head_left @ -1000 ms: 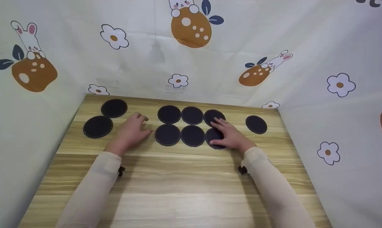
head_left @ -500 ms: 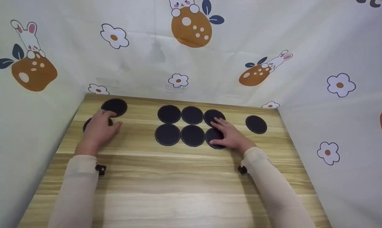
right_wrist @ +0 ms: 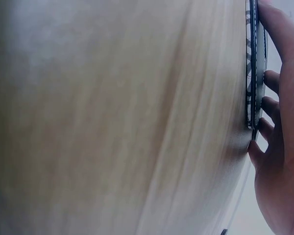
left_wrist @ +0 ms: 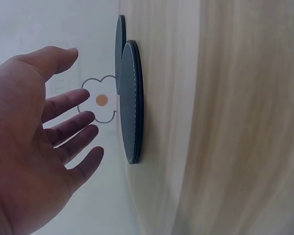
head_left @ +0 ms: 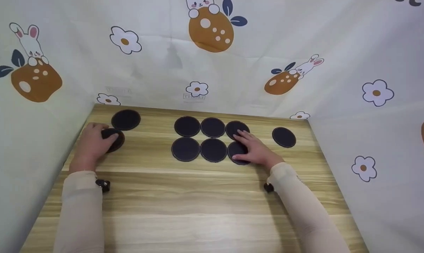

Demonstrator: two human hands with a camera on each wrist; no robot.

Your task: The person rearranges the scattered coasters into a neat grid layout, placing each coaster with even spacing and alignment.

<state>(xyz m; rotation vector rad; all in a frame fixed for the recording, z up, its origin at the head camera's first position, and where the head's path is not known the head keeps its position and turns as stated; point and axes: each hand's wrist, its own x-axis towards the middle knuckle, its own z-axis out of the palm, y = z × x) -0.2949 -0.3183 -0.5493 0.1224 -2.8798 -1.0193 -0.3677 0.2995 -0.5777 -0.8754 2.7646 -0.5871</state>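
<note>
Round black coasters with stitched rims lie flat on the wooden table. My left hand (head_left: 92,142) is at the nearer left coaster (head_left: 116,143), overlapping its left side in the head view. In the left wrist view this hand (left_wrist: 36,132) has its fingers spread and apart from the coaster (left_wrist: 131,105), whose edge looks doubled in thickness. Behind lies another coaster (head_left: 126,119). My right hand (head_left: 256,151) rests with spread fingers over the two right-end coasters of a two-row block, the back one (head_left: 233,128) and the front one (head_left: 235,148), partly hiding both.
The block's other coasters touch side by side, among them a front middle coaster (head_left: 213,150) and a back left one (head_left: 187,126). A lone coaster (head_left: 284,137) lies to the right. Printed fabric walls (head_left: 155,70) close in the table (head_left: 194,196) at the back and sides.
My left hand has moved left, from beside the block of coasters to the nearer left coaster. The right hand and the coasters have stayed where they were.
</note>
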